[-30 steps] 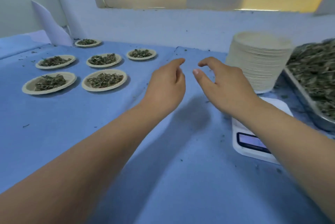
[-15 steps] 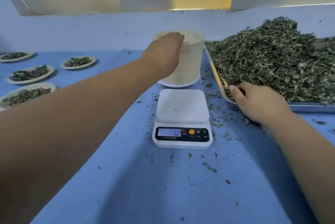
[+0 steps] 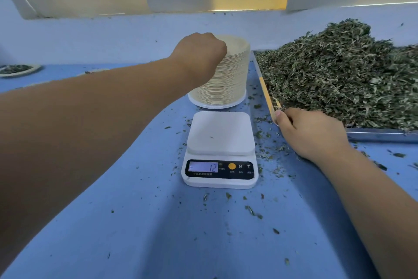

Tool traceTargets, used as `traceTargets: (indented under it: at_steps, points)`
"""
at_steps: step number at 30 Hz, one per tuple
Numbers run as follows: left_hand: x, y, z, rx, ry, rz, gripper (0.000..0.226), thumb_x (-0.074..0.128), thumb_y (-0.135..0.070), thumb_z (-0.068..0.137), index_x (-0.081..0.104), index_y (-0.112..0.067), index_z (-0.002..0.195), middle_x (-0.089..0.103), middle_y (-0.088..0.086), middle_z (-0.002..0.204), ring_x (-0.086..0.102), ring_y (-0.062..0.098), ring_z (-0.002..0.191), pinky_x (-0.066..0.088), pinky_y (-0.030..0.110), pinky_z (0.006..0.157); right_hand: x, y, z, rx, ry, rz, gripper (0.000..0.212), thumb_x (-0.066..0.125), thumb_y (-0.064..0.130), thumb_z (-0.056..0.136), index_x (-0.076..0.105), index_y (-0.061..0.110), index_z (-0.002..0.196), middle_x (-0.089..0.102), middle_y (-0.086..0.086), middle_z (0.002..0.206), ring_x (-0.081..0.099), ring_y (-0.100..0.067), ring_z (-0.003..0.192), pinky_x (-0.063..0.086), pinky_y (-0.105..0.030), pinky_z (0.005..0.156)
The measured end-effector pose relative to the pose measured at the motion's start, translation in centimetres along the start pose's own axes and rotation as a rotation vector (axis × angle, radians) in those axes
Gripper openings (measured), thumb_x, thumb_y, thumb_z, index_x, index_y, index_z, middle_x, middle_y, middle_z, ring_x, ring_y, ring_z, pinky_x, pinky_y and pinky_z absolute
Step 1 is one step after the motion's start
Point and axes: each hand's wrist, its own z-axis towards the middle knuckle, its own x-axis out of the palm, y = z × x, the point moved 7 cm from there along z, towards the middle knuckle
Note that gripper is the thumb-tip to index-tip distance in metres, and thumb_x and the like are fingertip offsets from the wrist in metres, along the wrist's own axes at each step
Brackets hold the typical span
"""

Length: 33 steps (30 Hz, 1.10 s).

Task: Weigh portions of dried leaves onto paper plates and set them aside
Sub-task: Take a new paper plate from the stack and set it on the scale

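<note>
Left grip [image 3: 200,53] sits fingers-down on the top of the paper plate stack [image 3: 226,79], curled over the near-left rim; fingertips hidden behind the hand, so can't tell whether a plate is actually pinched. Right grip [image 3: 309,134] rests palm-down at the near-left corner of the metal tray [image 3: 380,135], thumb against the corner lip, fingers curled under and out of sight; can't tell if it's grasping the tray or just resting. Dried leaves [image 3: 339,73] are heaped high in that tray, directly behind and right of the right grip. Digital scale [image 3: 219,149] lies between the two grips, just in front of the plate stack, platform bare, display showing 12 with a dash ahead of it. Filled plate [image 3: 19,69] sits far left of the left grip, at the frame edge, partly cut off. Leaf crumbs are scattered across the blue worktop [image 3: 158,233], densest around the scale and beside the right grip.
</note>
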Motion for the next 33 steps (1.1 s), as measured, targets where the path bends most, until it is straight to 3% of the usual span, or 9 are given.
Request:
traceTargets:
  at_steps: [10,16,21,24,28,31,33]
  points:
    - [0.0,0.4,-0.1,-0.003,-0.026,-0.038,0.018,0.043,0.009,0.080,0.050,-0.008,0.082,0.031,0.006,0.068,0.029,0.021,0.054,0.016,0.028,0.046,0.1,0.0,0.1,0.000,-0.025,-0.004,0.054,0.020,0.059,0.103,0.054,0.024,0.080,0.054,0.003,0.062,0.049,-0.016,0.054,0.024,-0.025,0.050]
    - [0.1,0.4,0.1,0.009,-0.031,-0.034,0.019,0.043,0.011,0.079,0.053,-0.004,0.084,0.033,0.008,0.068,0.045,0.031,0.068,0.018,0.030,0.047,0.0,0.2,0.1,0.000,-0.026,0.000,0.053,0.020,0.057,0.104,0.049,0.024,0.075,0.055,0.002,0.061,0.050,-0.016,0.054,0.027,-0.025,0.051]
    - [0.0,0.1,0.3,0.085,0.006,0.015,0.017,0.046,0.011,0.079,0.055,-0.002,0.085,0.036,0.008,0.067,0.046,0.030,0.064,0.030,0.034,0.052,0.1,0.2,0.1,0.000,-0.022,-0.002,0.053,0.019,0.056,0.104,0.053,0.025,0.078,0.056,0.003,0.061,0.051,-0.017,0.055,0.029,-0.025,0.051]
    - [-0.1,-0.1,0.5,0.146,0.041,0.088,0.025,0.049,0.009,0.080,0.055,-0.003,0.102,0.035,0.006,0.067,0.037,0.024,0.055,0.029,0.033,0.048,0.0,0.2,0.0,0.003,-0.027,0.002,0.052,0.020,0.056,0.104,0.052,0.025,0.077,0.055,0.003,0.061,0.050,-0.016,0.054,0.028,-0.025,0.051]
    - [-0.3,-1.3,0.8,0.196,0.047,0.152,0.059,0.056,0.005,0.081,0.038,-0.007,0.136,0.033,0.005,0.066,0.028,0.021,0.053,0.019,0.030,0.043,0.0,0.2,0.0,0.003,-0.028,0.002,0.052,0.020,0.055,0.104,0.050,0.025,0.075,0.054,0.003,0.060,0.049,-0.016,0.053,0.029,-0.025,0.050]
    - [-0.5,-1.9,1.0,0.202,0.008,0.143,0.073,0.058,0.005,0.080,0.027,-0.007,0.144,0.035,0.005,0.065,0.029,0.022,0.051,0.019,0.031,0.043,0.0,0.3,0.0,0.003,-0.029,0.001,0.052,0.020,0.055,0.104,0.052,0.024,0.077,0.054,0.002,0.060,0.049,-0.016,0.052,0.029,-0.025,0.050]
    - [-0.8,-1.3,1.0,0.158,-0.068,0.097,0.067,0.056,0.004,0.079,0.031,-0.007,0.140,0.034,0.004,0.066,0.030,0.022,0.051,0.020,0.032,0.045,0.0,0.2,0.0,0.005,-0.028,-0.007,0.052,0.020,0.055,0.104,0.054,0.024,0.079,0.054,0.003,0.060,0.048,-0.015,0.053,0.029,-0.025,0.050]
